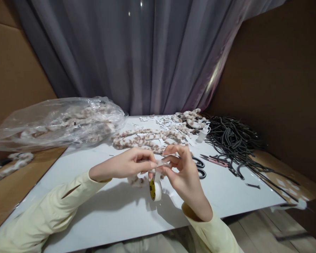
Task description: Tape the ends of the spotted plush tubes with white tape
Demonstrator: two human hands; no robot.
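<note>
A roll of white tape with a yellow label hangs below my hands, a strip of it running up between them. My left hand comes in from the left, thumb and fingers pinched on the strip near a small white piece. My right hand holds the strip's other side between thumb and a finger, with its upper fingers curled above. A short brown-and-white fuzzy piece lies partly behind my left hand. Beyond both hands lie fuzzy brown-and-white strips on the white table.
A clear plastic bag of fuzzy strips sits at the back left. Black scissors handles, pink-handled snips and a small clear bottle lie to the right, beside a heap of black cords. Cardboard walls and a grey curtain surround the table.
</note>
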